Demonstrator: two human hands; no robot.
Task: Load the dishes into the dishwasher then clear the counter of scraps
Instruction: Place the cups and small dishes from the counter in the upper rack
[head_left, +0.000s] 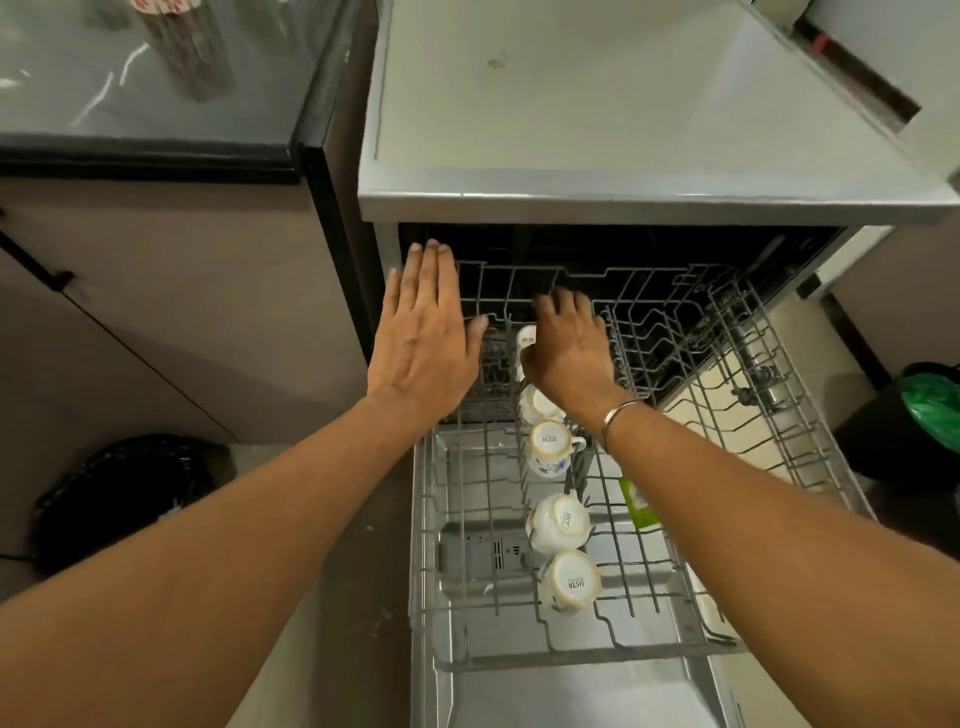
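The dishwasher's upper wire rack (675, 519) is pulled out over the open door (571, 696). Several white cups stand upside down in a row along its middle, such as one cup (551, 447) and another (570, 581) nearer me. My left hand (423, 338) is flat with straight fingers over the rack's far left corner. My right hand (569, 348) has its fingers curled down over a white cup (525, 339) at the far end of the row; the grip itself is hidden under the hand.
A steel counter (623, 130) tops the dishwasher. A glass-topped cabinet (156, 93) stands to the left. On the floor are a black bag (119, 493) on the left and a bin with a green liner (930, 405) on the right. A green item (636, 501) lies in the rack.
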